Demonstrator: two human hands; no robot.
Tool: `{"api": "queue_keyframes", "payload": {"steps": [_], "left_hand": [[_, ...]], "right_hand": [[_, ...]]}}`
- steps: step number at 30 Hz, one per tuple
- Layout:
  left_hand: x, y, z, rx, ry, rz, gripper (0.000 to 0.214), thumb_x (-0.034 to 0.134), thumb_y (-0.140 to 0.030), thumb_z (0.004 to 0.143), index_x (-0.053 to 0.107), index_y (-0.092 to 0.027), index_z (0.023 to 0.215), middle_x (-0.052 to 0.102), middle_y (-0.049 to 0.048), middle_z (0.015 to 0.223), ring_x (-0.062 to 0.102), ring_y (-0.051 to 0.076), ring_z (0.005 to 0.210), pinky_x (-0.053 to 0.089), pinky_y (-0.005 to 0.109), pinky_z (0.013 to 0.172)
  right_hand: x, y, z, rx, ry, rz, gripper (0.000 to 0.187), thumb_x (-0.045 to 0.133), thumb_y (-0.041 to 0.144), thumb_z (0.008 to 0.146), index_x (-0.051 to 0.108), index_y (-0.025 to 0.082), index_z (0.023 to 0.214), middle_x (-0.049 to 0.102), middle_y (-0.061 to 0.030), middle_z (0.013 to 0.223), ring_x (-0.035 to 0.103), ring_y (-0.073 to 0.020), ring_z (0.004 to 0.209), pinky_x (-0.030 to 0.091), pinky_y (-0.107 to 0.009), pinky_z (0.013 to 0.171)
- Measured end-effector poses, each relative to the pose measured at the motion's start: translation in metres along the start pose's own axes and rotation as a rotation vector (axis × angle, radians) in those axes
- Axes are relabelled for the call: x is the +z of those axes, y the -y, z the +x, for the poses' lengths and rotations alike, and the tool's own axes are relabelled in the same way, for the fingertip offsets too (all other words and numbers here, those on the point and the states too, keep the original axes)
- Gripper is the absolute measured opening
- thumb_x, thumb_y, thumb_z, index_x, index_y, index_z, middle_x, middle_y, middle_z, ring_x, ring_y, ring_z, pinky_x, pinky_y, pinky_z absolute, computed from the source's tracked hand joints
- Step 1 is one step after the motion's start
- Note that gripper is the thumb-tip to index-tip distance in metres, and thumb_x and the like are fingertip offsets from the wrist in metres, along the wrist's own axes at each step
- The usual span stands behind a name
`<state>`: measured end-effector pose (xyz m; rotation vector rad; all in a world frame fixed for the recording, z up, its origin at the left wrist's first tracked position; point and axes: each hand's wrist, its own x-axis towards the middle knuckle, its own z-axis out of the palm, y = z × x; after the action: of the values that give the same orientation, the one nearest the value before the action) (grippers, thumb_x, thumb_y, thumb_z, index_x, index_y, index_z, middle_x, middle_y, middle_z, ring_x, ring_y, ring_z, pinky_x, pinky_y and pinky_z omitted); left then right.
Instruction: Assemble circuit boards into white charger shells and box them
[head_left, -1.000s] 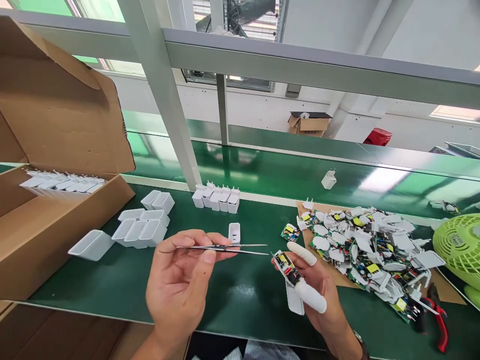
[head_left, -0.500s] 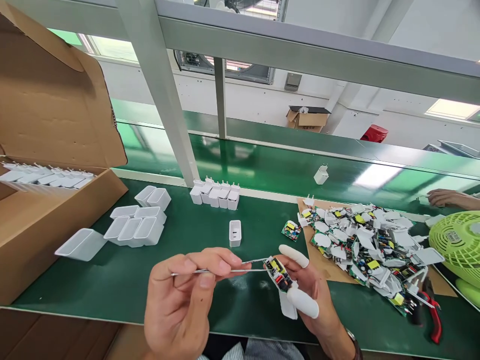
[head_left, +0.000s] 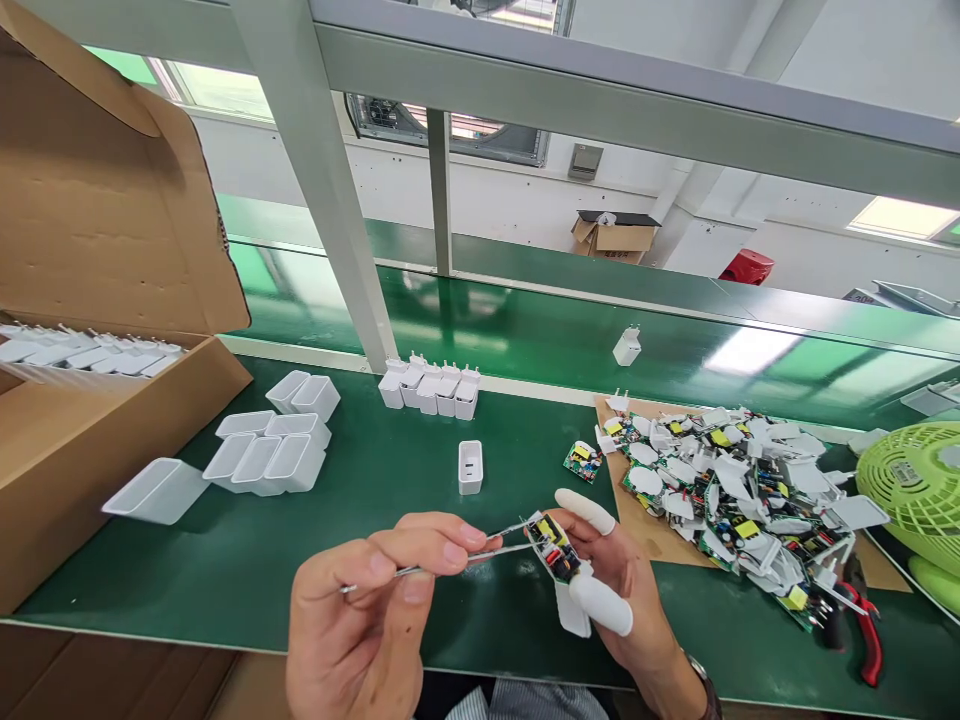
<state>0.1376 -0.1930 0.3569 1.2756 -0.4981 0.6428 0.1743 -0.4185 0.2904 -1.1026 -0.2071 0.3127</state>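
My left hand pinches steel tweezers between thumb and fingers, the tips pointing right and touching a circuit board. My right hand, with white finger cots on two fingers, grips that small charger circuit board with its white plug base. Both hands hover over the near part of the green table mat. A single white charger shell stands just beyond the tweezers.
Empty white shells lie at the left beside an open cardboard box of parts. A row of plug chargers stands at the back. A heap of boards and covers, red cutters and a green fan are at the right.
The tweezers' tips have moved right from free air onto the circuit board in my right hand. A lone charger on the far belt has drifted left. Another person's hand seen at far right is gone.
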Motion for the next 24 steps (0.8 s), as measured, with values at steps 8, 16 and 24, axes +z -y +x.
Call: {"api": "queue_keyframes", "payload": {"steps": [8, 16, 24], "left_hand": [[-0.001, 0.001, 0.001, 0.032, 0.017, -0.004, 0.043, 0.045, 0.004, 0.100, 0.056, -0.027, 0.128, 0.078, 0.0017, 0.109, 0.075, 0.023, 0.105, 0.071, 0.050, 0.086], [-0.005, 0.005, -0.004, 0.092, 0.038, 0.104, 0.048, 0.053, 0.011, 0.091, 0.056, -0.025, 0.122, 0.080, 0.0031, 0.103, 0.077, 0.023, 0.098, 0.070, 0.046, 0.088], [0.007, 0.008, -0.014, 0.061, -0.113, 0.119, 0.040, 0.058, 0.008, 0.090, 0.058, -0.026, 0.111, 0.080, 0.0012, 0.096, 0.078, 0.022, 0.091, 0.072, 0.047, 0.079]], "right_hand": [[0.001, 0.001, 0.001, -0.004, -0.006, 0.010, 0.068, 0.088, 0.039, 0.078, 0.063, 0.032, 0.140, 0.073, -0.0118, 0.124, 0.069, -0.0262, 0.096, 0.058, -0.038, 0.078], [0.005, 0.001, 0.002, -0.007, -0.028, 0.046, 0.070, 0.090, 0.040, 0.075, 0.063, 0.030, 0.138, 0.074, -0.0131, 0.123, 0.068, -0.0241, 0.088, 0.056, -0.030, 0.059], [0.006, 0.003, 0.002, 0.016, -0.052, 0.024, 0.069, 0.091, 0.042, 0.074, 0.065, 0.029, 0.137, 0.074, -0.0125, 0.123, 0.070, -0.0273, 0.094, 0.058, -0.037, 0.072]]}}
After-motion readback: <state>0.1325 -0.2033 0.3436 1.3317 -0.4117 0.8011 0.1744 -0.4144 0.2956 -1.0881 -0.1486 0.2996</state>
